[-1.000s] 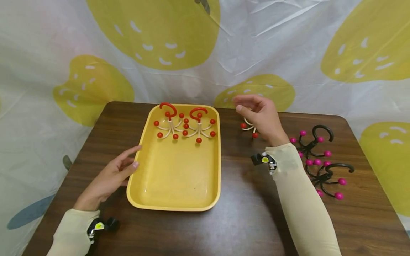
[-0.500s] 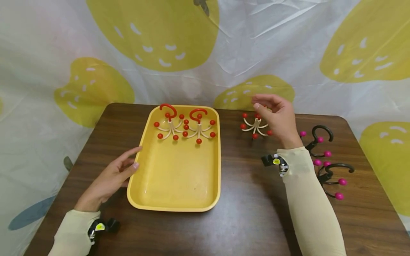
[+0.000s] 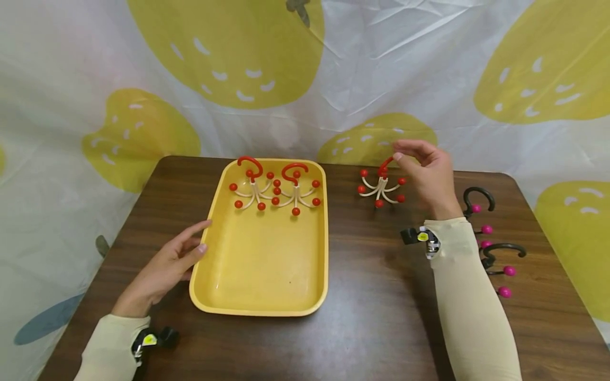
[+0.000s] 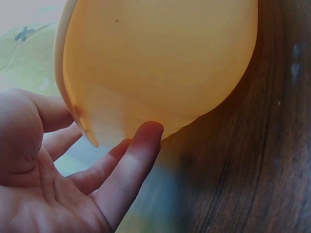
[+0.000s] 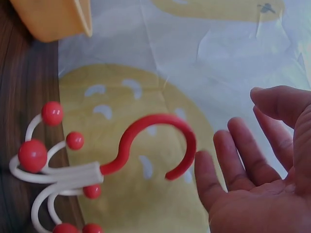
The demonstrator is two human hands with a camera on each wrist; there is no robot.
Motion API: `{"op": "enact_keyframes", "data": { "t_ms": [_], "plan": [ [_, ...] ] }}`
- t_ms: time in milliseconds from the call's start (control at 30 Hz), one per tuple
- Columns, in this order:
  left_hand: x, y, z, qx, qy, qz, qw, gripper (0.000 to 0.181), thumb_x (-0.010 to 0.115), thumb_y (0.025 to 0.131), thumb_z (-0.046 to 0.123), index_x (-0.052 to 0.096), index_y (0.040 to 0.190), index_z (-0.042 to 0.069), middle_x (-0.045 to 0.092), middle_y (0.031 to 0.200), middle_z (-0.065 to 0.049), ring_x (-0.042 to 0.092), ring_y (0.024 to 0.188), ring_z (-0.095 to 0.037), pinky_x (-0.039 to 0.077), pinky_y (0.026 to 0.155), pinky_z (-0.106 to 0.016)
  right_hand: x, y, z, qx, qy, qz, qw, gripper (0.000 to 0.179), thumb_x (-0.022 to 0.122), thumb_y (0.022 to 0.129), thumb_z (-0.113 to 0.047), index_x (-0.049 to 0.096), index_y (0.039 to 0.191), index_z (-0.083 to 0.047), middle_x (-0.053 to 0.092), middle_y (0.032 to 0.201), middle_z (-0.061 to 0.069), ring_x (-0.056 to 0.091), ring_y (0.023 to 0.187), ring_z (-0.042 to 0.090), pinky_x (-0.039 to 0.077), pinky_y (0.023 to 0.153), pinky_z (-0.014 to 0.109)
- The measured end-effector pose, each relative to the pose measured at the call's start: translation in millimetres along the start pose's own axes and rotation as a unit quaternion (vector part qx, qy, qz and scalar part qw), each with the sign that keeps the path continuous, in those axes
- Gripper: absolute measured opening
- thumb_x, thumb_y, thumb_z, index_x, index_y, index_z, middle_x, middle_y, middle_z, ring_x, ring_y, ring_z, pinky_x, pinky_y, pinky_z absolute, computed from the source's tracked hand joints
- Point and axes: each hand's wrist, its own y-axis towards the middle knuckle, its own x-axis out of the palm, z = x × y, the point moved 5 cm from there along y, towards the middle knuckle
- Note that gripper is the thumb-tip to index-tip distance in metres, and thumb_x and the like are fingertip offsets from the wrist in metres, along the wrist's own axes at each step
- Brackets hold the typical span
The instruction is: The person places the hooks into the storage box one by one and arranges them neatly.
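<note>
White cloth fills the upper frame, yellow fruit prints sprawling across it, blue-grey leaf print down at lower left, and the dark wood-grain table gleams at bottom centre!

A dark wood-grain table carries a yellow tray; to the tray's right stands a white-and-red hanger, and farther right of the tray sit two black-and-pink hangers (both partly out of sight).
</note>
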Motion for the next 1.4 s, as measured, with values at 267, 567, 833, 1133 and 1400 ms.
{"op": "enact_keyframes", "data": {
  "t_ms": [267,567,833,1133,1400],
  "plan": [
    [0.9,-1.0,0.2,-0.003,-0.002,0.002,1.0000,0.064,0.054,0.112,0.029,0.026,0.169,0.021,0.048,0.147,-0.035,0.071,0.107,-0.019,0.066,0.080,-0.045,-15,2.3,20,0.014,-0.058,0.014,0.9981,0.025,0.078,0.092,0.003,0.080,0.114,-0.008,0.080,0.111,-0.007,0.070,0.108,0.008,0.052,0.091,0.015],
    [0.6,-1.7,1.4,-0.006,0.004,0.005,1.0000,0.064,0.055,0.112,0.029,0.026,0.169,0.022,0.048,0.146,-0.034,0.071,0.108,-0.020,0.066,0.080,-0.045,-16,-0.1,40,0.066,-0.035,0.008,0.9972,0.027,0.078,0.092,0.000,0.079,0.118,-0.009,0.077,0.108,-0.011,0.069,0.105,0.006,0.054,0.078,0.012],
    [0.6,-2.8,3.0,-0.006,0.008,0.005,0.9999,0.064,0.054,0.112,0.029,0.026,0.169,0.023,0.048,0.147,-0.034,0.071,0.109,-0.021,0.066,0.080,-0.045,-14,-2.5,43,0.076,-0.014,0.009,0.9970,0.028,0.079,0.092,0.000,0.079,0.119,-0.008,0.078,0.107,-0.009,0.070,0.095,0.005,0.055,0.075,0.013],
    [1.3,-2.2,3.0,-0.008,0.009,0.005,0.9999,0.063,0.054,0.112,0.029,0.026,0.169,0.022,0.049,0.146,-0.034,0.071,0.108,-0.020,0.066,0.080,-0.045,-21,-6.2,49,0.079,-0.007,0.027,0.9965,0.022,0.081,0.092,-0.002,0.081,0.113,-0.010,0.076,0.087,-0.006,0.071,0.080,0.006,0.057,0.072,0.015],
    [1.0,-1.7,2.0,-0.007,0.004,0.002,1.0000,0.064,0.054,0.113,0.029,0.025,0.169,0.021,0.048,0.147,-0.034,0.071,0.108,-0.019,0.066,0.080,-0.044,-24,-7.1,49,0.093,-0.019,0.015,0.9954,0.023,0.079,0.095,-0.004,0.079,0.117,-0.003,0.080,0.089,-0.005,0.077,0.076,0.012,0.062,0.075,0.020]
  ]
}}
